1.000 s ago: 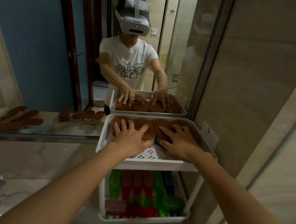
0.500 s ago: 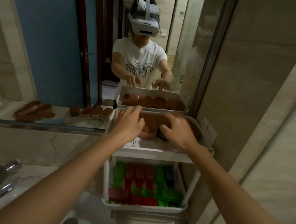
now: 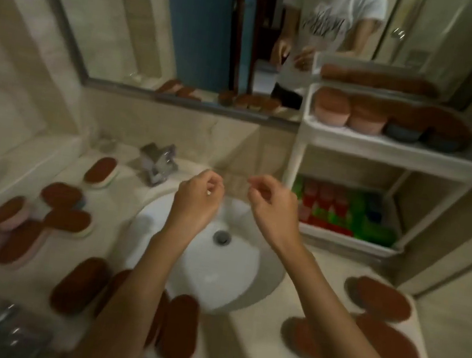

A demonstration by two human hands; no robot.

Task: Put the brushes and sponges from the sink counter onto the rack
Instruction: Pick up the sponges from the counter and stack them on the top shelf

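At far left, the left-side sponges (image 3: 20,238), brown-topped ovals with pale bases, are lying scattered and partly overlapping on the tabletop (image 3: 244,342), with one more sitting apart near the faucet (image 3: 157,164). Moving right, the front sponges (image 3: 180,327) are lying side by side at the near edge of the sink (image 3: 223,275), partly hidden under our forearm. Above the basin we are holding the left hand (image 3: 196,200) and the right hand (image 3: 273,209) near each other, fingers loosely curled and gripping nothing. Further right, the rack (image 3: 397,155) is standing against the wall, its upper tier carrying a row of racked sponges (image 3: 331,107) and its lower tier carrying the brushes (image 3: 346,213), red, green and blue, too blurred to count. Below it, the right-side sponges (image 3: 378,301) are waiting on the tabletop. We are judging each sponge to be light, soft and compressible, with a rough scouring face that is giving good friction; we are advising a pinch across the narrow waist, thumb on one long side and fingers on the other, gentle enough that the foam is not deforming.
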